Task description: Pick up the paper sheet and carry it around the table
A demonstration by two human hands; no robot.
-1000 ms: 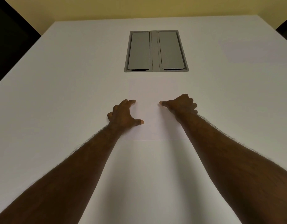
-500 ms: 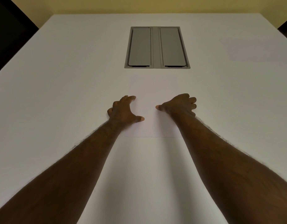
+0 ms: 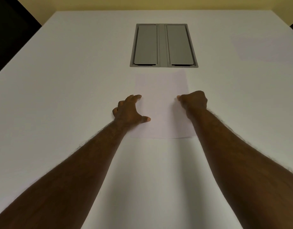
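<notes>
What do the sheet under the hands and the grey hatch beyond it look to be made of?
The sheet looks like thin matte paper: it lies flat on the table, with a crisp near edge. The hatch looks like grey satin metal or painted plastic, I can't tell which: two smooth rigid flaps in a flush frame.

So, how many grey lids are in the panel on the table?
2. The left lid and the right lid lie side by side in the grey panel, beyond the sheet of paper. None seems hidden.
</notes>
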